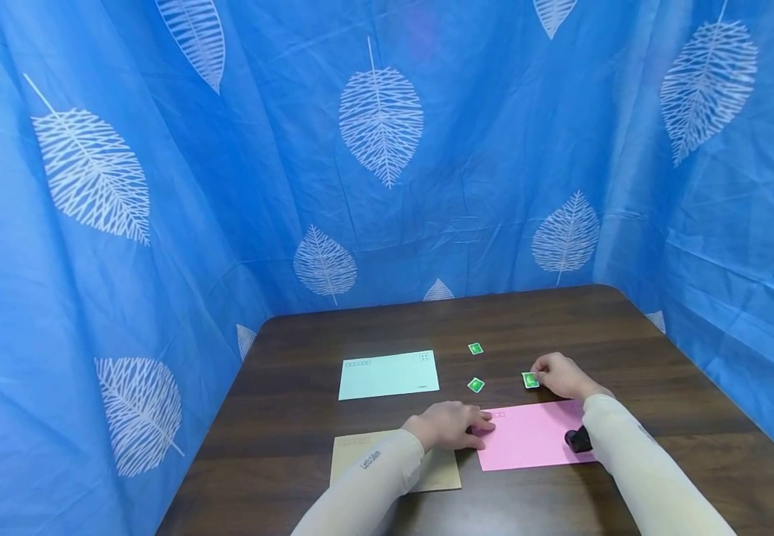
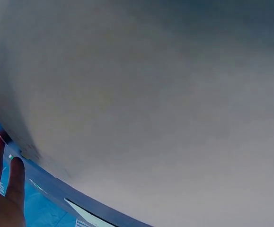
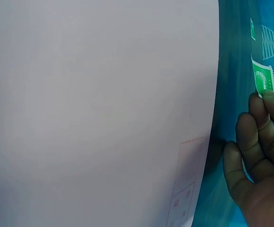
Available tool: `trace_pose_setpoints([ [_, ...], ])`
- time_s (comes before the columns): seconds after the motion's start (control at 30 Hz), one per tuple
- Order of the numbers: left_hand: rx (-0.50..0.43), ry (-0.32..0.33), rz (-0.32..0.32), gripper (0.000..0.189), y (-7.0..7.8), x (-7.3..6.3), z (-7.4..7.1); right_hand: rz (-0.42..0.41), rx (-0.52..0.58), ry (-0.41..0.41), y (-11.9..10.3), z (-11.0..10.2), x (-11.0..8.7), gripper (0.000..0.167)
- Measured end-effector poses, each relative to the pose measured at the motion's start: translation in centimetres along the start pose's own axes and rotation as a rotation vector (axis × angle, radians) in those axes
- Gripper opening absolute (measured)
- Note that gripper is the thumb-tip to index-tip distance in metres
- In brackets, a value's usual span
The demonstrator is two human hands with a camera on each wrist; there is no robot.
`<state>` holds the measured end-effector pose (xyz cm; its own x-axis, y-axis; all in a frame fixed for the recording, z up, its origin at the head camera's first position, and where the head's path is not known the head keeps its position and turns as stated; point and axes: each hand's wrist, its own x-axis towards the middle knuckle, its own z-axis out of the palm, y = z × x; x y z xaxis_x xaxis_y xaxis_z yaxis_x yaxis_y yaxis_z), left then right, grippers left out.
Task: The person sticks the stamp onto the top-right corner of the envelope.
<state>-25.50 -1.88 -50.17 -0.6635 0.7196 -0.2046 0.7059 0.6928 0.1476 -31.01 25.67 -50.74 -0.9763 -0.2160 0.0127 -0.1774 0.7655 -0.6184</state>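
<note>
Head view shows my right hand [image 1: 566,377] pinching a green stamp [image 1: 530,381] at the pink envelope's [image 1: 528,443] twelve o'clock, my left hand [image 1: 450,426] relaxed, gripping nothing, at its nine-o'clock edge, a second stamp [image 1: 475,385] and third stamp [image 1: 475,348] loose towards ten-to-eleven, none visibly affixed yet.

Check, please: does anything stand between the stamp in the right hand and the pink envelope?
Nothing visible does: only a strip of bare table separates the held stamp from the pink envelope. In head view, the right sleeve partly hides it.
</note>
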Motion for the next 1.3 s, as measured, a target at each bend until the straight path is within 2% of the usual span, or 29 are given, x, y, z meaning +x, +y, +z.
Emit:
trace_pose_setpoints([
  [0.63,-0.005,0.013,0.006,0.044,-0.1,-0.1,0.0,0.0,0.003,-0.011,-0.6,-0.4,-0.9,0.013],
  [1.1,0.009,0.005,-0.005,0.042,0.3,0.2,0.2,0.01,0.003,-0.015,0.6,-0.2,-1.7,0.012],
  [1.3,0.008,0.0,-0.021,0.041,0.4,0.4,-0.3,0.013,0.0,-0.025,0.8,-0.8,-2.0,0.013],
])
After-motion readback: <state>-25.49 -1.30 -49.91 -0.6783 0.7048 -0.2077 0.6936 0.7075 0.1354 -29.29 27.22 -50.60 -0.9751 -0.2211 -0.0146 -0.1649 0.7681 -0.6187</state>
